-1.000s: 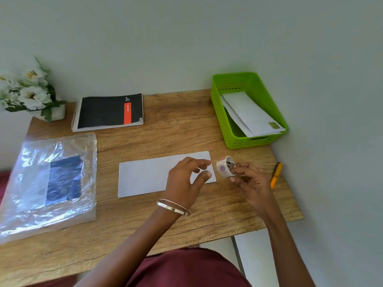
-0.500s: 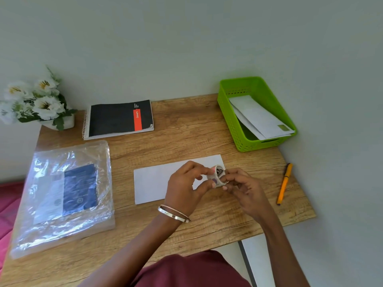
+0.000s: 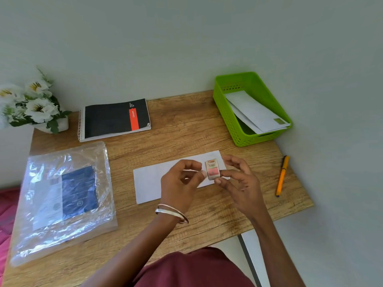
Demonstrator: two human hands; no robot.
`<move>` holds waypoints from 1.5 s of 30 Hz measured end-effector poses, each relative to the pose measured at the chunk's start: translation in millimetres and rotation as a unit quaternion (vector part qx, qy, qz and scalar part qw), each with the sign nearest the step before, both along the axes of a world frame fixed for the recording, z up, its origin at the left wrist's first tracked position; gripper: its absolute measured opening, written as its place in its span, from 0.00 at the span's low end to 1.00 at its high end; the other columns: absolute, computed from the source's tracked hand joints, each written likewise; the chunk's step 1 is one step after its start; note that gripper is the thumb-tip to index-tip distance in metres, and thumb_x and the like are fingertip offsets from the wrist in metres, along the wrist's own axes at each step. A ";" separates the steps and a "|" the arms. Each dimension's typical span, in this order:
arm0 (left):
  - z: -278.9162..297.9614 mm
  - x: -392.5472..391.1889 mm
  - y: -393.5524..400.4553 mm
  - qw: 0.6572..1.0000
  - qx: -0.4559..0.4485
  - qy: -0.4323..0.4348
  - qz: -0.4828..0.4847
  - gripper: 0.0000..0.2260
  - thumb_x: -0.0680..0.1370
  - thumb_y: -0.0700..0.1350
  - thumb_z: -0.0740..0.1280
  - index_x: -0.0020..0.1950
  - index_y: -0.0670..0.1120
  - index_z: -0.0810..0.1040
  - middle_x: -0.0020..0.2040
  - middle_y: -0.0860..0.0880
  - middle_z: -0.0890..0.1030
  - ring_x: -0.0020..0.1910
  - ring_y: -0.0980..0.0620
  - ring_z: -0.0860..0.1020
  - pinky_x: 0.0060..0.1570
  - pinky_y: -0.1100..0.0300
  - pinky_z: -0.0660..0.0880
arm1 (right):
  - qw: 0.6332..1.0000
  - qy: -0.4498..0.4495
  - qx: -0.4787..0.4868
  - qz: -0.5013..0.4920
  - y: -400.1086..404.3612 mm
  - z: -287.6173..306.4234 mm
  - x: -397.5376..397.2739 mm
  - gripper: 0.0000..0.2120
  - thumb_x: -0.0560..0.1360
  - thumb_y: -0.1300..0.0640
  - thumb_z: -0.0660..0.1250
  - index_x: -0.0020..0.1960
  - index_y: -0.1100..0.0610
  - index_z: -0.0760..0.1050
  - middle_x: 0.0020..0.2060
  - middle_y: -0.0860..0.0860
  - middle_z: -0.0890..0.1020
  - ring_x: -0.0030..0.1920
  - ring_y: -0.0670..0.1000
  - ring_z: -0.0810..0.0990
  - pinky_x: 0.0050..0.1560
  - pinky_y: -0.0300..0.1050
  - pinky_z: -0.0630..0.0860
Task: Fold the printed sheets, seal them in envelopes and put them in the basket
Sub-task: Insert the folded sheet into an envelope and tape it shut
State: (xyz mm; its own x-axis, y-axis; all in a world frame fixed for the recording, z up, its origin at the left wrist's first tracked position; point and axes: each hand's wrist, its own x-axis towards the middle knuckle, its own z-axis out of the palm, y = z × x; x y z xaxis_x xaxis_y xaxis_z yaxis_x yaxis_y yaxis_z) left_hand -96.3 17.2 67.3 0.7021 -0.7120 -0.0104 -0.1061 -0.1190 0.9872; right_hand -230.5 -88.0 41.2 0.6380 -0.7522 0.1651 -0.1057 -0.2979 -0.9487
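Hands point(image 3: 182, 181) point(image 3: 238, 181) pinching sticker roll point(image 3: 212, 169), apparently, above white envelope point(image 3: 149, 183)

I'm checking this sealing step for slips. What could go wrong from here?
Both the left hand and right hand work the small sticker roll in the air, so nothing pins the white paper envelope; it might slide. The orange pen lies near the wooden table's edge and might get knocked off.

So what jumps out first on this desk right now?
The bright green basket at the far right corner, white envelopes already in it. Then both hands at the centre: the right hand pinches a small sticker roll, the left hand picks at it, above a white envelope.
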 end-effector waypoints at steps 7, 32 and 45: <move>3.8 2.5 1.9 0.986 0.028 0.147 -0.079 0.04 0.70 0.41 0.73 0.44 0.46 0.84 0.41 0.47 0.85 0.39 0.50 0.78 0.42 0.54 0.76 | 0.998 0.035 -0.046 -0.032 5.8 0.5 -4.9 0.12 0.68 0.37 0.69 0.49 0.37 0.81 0.59 0.40 0.72 0.59 0.53 0.68 0.59 0.39 0.68; -11.7 12.1 4.9 0.890 -0.021 -0.455 -0.027 0.07 0.74 0.50 0.68 0.50 0.51 0.82 0.45 0.54 0.82 0.45 0.49 0.77 0.44 0.53 0.69 | 0.978 0.068 -0.198 -0.002 14.9 13.0 5.2 0.07 0.71 0.48 0.69 0.47 0.49 0.81 0.42 0.46 0.77 0.48 0.48 0.72 0.47 0.51 0.72; -10.8 10.3 8.6 0.915 0.000 -0.401 -0.037 0.08 0.73 0.50 0.67 0.44 0.50 0.84 0.39 0.56 0.83 0.42 0.55 0.77 0.43 0.52 0.71 | 0.954 0.113 -0.277 0.035 14.1 18.5 7.3 0.10 0.72 0.47 0.68 0.43 0.54 0.82 0.42 0.47 0.77 0.47 0.44 0.70 0.46 0.50 0.69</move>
